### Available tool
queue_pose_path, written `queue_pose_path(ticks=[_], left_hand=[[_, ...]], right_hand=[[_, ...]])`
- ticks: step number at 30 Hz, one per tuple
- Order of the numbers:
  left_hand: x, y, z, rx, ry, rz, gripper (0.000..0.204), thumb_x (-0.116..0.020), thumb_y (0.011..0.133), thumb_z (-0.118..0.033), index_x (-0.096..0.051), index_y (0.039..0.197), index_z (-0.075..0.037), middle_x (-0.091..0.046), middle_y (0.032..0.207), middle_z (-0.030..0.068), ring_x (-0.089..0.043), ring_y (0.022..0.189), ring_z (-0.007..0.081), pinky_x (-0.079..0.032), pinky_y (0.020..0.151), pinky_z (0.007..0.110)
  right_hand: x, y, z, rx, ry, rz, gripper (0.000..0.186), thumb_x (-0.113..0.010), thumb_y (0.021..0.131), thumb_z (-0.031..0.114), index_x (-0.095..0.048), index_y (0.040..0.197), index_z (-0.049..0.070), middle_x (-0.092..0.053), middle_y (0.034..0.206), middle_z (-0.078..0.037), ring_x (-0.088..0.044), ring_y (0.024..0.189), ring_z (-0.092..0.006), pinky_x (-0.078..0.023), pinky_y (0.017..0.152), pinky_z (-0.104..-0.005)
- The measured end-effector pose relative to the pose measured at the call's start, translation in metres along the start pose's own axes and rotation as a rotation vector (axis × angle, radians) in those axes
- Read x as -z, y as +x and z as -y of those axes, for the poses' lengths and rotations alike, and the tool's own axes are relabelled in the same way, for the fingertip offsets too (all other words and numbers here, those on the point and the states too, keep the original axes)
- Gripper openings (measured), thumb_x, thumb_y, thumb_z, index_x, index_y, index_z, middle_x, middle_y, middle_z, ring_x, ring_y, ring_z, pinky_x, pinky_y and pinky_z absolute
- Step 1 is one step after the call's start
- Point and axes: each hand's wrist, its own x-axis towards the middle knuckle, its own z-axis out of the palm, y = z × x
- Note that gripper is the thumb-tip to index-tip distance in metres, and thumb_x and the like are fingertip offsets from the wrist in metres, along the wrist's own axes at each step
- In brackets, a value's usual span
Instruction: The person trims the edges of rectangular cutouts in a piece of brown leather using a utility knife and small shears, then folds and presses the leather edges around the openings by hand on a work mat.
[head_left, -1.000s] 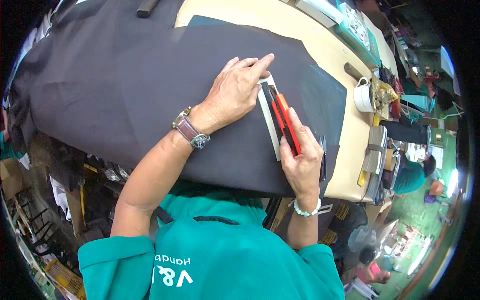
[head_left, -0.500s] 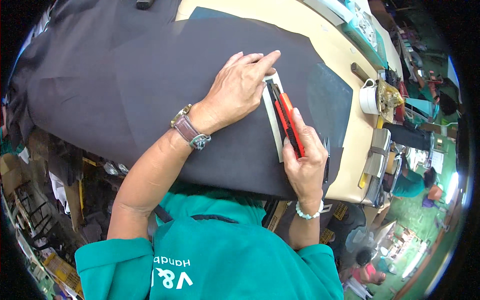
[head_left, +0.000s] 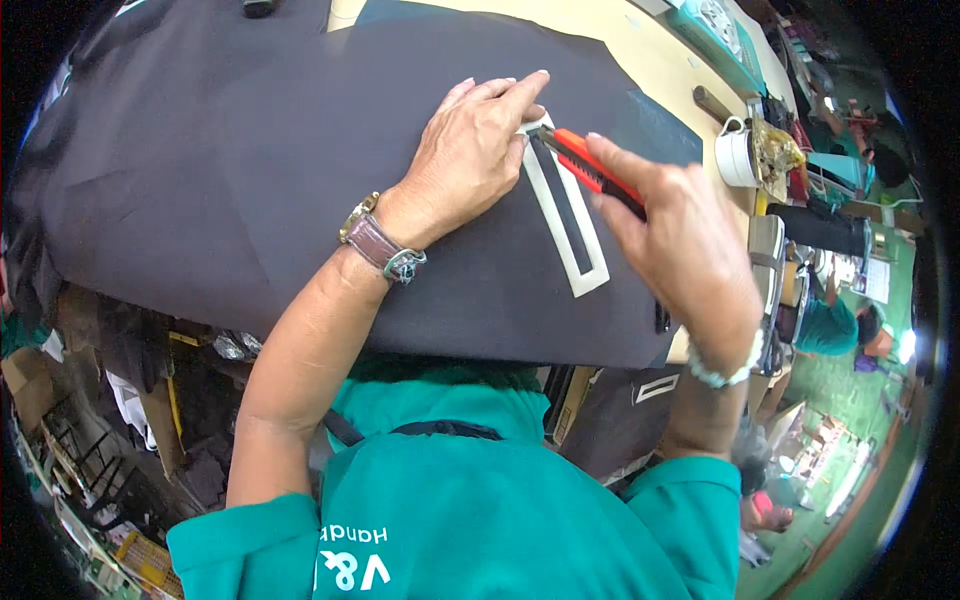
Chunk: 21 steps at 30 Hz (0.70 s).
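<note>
One right hand (head_left: 690,235) clasping one red cutter (head_left: 590,165), one left hand (head_left: 468,155) outstretched, one white frame (head_left: 546,205)

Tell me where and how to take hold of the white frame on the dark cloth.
Pinch the white frame at its near short end, coming low from the near side; that seems best. It lies flat on the dark cloth, so its edges offer the hold. That end is uncovered, while the left hand and the tip of the knife are at the far end.
</note>
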Motion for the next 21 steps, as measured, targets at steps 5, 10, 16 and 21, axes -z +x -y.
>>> queue_pose_path(ticks=[5, 10, 16, 21], left_hand=[[-0.002, 0.001, -0.001, 0.002, -0.019, -0.008, 0.053, -0.055, 0.080, -0.004, -0.041, 0.131, -0.004, -0.064, 0.108, 0.0065, -0.050, 0.115, 0.0261, -0.032, 0.103, 0.042], [-0.001, -0.001, -0.001, 0.016, -0.010, -0.004, 0.053, -0.055, 0.080, -0.006, -0.040, 0.131, -0.004, -0.064, 0.109, 0.0067, -0.049, 0.115, 0.0257, -0.032, 0.103, 0.043], [-0.004, -0.001, 0.002, 0.010, -0.010, -0.017, 0.051, -0.054, 0.080, -0.006, -0.043, 0.129, -0.003, -0.064, 0.110, 0.0063, -0.050, 0.115, 0.0248, -0.033, 0.103, 0.040], [-0.002, -0.001, 0.002, 0.014, 0.007, -0.011, 0.050, -0.053, 0.080, -0.005, -0.044, 0.129, -0.003, -0.064, 0.110, 0.0054, -0.052, 0.110, 0.0243, -0.036, 0.101, 0.038]], right_hand=[[0.009, 0.011, -0.001, 0.128, -0.022, -0.013, 0.026, -0.058, 0.080, 0.014, -0.066, 0.105, 0.011, -0.063, 0.071, -0.018, -0.063, 0.070, -0.0330, -0.050, 0.065, -0.0428], [0.016, 0.010, 0.005, 0.053, 0.017, 0.105, 0.036, -0.061, 0.076, 0.010, -0.063, 0.112, 0.010, -0.063, 0.082, -0.021, -0.061, 0.073, -0.0354, -0.049, 0.069, -0.0408], [0.014, -0.004, 0.006, 0.060, -0.014, 0.082, 0.038, -0.062, 0.077, 0.012, -0.062, 0.114, 0.012, -0.062, 0.074, -0.021, -0.060, 0.066, -0.0356, -0.048, 0.064, -0.0420], [0.013, -0.022, 0.010, -0.023, -0.067, 0.121, 0.037, -0.062, 0.077, 0.013, -0.062, 0.115, 0.013, -0.061, 0.073, -0.021, -0.059, 0.067, -0.0363, -0.047, 0.063, -0.0430]])
